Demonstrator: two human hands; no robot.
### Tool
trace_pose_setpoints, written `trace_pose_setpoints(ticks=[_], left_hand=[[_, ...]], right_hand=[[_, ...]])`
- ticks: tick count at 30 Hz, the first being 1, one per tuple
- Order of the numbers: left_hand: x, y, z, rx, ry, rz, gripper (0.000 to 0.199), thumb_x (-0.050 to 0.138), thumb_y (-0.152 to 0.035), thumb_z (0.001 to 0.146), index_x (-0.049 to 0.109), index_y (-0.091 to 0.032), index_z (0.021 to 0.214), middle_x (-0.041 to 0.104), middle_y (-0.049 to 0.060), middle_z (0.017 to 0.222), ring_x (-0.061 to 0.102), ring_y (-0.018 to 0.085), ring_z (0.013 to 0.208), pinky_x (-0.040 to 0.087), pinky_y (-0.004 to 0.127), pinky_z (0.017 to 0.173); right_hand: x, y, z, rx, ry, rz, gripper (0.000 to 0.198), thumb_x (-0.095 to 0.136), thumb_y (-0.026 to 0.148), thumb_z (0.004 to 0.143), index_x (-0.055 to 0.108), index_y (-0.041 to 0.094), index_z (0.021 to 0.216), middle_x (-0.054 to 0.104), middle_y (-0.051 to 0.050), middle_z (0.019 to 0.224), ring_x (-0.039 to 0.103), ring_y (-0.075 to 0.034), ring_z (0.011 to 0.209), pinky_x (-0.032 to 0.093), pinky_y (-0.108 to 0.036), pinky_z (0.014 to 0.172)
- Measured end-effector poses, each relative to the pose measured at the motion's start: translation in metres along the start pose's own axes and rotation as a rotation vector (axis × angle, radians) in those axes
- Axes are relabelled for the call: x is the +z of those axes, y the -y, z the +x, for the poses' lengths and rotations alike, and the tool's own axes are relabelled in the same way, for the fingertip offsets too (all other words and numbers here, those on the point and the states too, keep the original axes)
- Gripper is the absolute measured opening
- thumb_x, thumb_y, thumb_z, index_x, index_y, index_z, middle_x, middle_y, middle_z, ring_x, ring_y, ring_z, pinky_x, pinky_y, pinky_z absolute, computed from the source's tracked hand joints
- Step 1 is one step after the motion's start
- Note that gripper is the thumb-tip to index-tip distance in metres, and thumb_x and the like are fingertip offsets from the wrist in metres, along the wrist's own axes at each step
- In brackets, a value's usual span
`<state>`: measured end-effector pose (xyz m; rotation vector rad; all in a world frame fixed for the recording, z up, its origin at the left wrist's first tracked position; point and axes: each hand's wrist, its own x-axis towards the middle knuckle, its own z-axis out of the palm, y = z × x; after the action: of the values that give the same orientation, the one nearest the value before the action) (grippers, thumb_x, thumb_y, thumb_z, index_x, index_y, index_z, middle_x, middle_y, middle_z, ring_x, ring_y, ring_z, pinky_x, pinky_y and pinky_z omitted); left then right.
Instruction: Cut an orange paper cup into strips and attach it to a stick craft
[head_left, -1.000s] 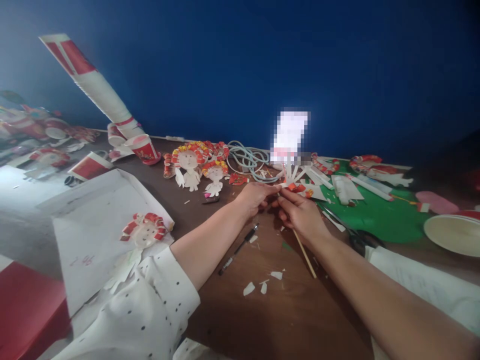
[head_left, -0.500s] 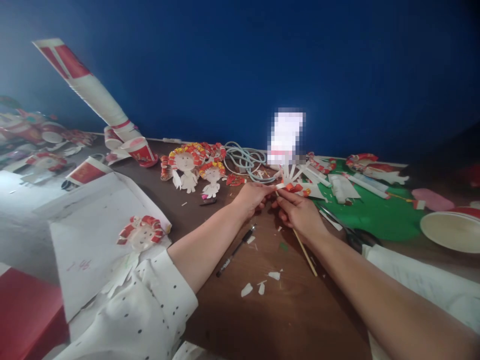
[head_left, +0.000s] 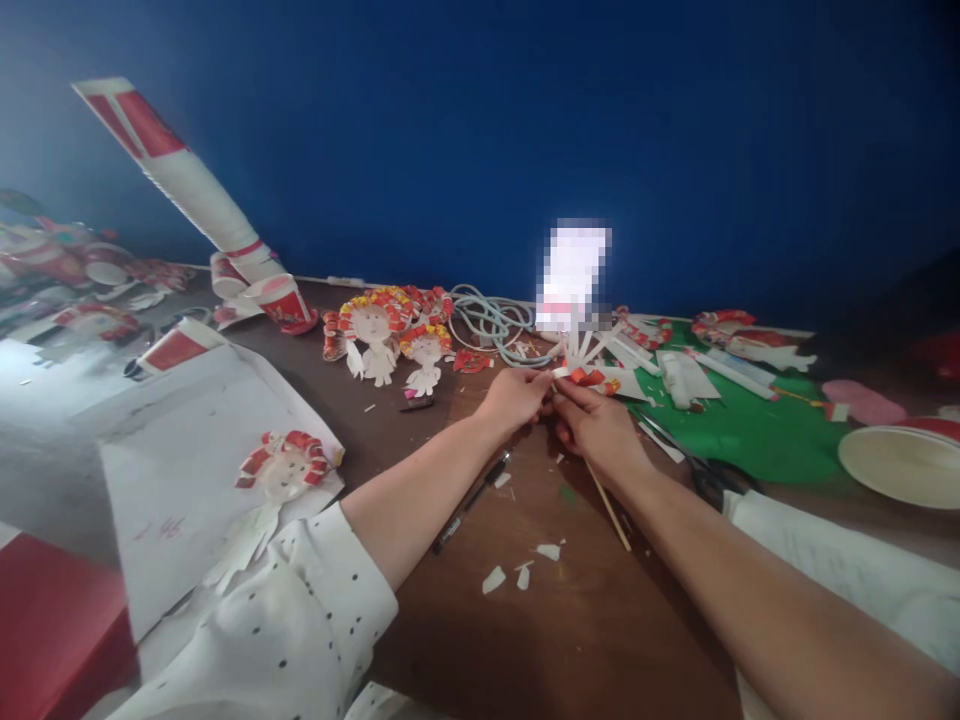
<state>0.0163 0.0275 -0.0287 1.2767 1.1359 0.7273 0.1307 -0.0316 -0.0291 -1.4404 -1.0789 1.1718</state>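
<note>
My left hand [head_left: 516,396] and my right hand [head_left: 598,428] meet over the brown table [head_left: 600,620], fingertips together. Both pinch a cut paper cup [head_left: 589,362] whose white strips fan outward, some ends curled red. A thin wooden stick [head_left: 609,508] runs from my right hand's grip down toward me. A black pen [head_left: 471,502] lies on the table under my left forearm.
Finished paper-cup dolls [head_left: 390,335] lie behind my hands, another doll [head_left: 285,465] on white paper at left. Red paper cups [head_left: 281,300] and a long cup stack [head_left: 169,165] stand far left. Coiled cable [head_left: 491,320], green sheet [head_left: 742,425], scissors [head_left: 709,480], a paper plate [head_left: 900,465], white scraps [head_left: 525,572].
Both hands have shifted very slightly away from me, still pinched on the strip-cut cup. The view has drifted a little; nothing else on the table has moved.
</note>
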Motion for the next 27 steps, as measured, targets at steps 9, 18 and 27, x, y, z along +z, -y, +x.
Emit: trace_pose_setpoints(ticks=[9,18,27], left_hand=[[-0.002,-0.015,-0.008,-0.161,0.067,-0.23,0.019,0.051,-0.017,0.086,0.059,-0.011,0.07,0.048,-0.003,0.05,0.043,0.003,0.039,0.033,0.015,0.042],[0.0,-0.016,-0.007,-0.181,-0.046,-0.226,0.027,0.054,-0.016,0.084,0.053,-0.012,0.057,0.046,-0.003,0.045,0.045,0.004,0.036,0.026,0.014,0.036],[0.0,-0.017,-0.008,-0.211,-0.064,-0.352,0.025,0.058,-0.014,0.078,0.053,-0.012,0.054,0.045,-0.003,0.042,0.046,0.005,0.035,0.028,0.015,0.036]], right_hand=[[0.0,-0.004,0.002,-0.021,-0.016,-0.023,0.052,0.057,0.039,0.077,0.063,0.015,0.122,0.046,0.007,0.04,0.036,-0.008,0.033,0.027,-0.02,0.034],[0.003,-0.002,0.001,-0.052,-0.015,-0.113,0.053,0.055,0.036,0.079,0.058,0.016,0.128,0.048,0.007,0.04,0.039,-0.01,0.034,0.032,-0.021,0.035],[0.007,0.004,-0.005,0.018,0.012,0.106,0.056,0.057,0.034,0.077,0.051,0.014,0.13,0.045,0.009,0.04,0.034,-0.008,0.033,0.025,-0.018,0.033]])
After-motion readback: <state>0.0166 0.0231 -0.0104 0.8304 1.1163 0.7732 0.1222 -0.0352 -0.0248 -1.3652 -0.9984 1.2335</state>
